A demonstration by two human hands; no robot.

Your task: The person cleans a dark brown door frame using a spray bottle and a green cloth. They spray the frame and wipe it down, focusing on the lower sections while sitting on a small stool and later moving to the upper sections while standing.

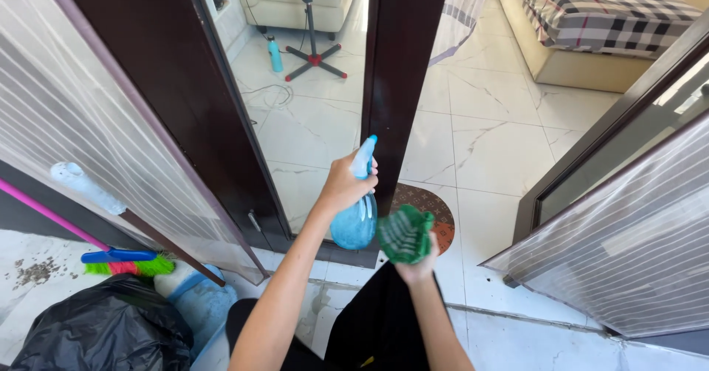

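Note:
My left hand grips a blue spray bottle by its neck, nozzle up and pointed toward the dark brown door frame post just ahead. My right hand holds a bunched green cloth right beside the bottle's round base. Both arms reach forward from the bottom of the view, in front of a glass panel set in the dark frame.
A black rubbish bag lies at lower left, beside a blue dustpan and a broom with a pink handle. An open glass door stands at right. Inside are a fan stand, a small blue bottle, a plaid bed and a round mat.

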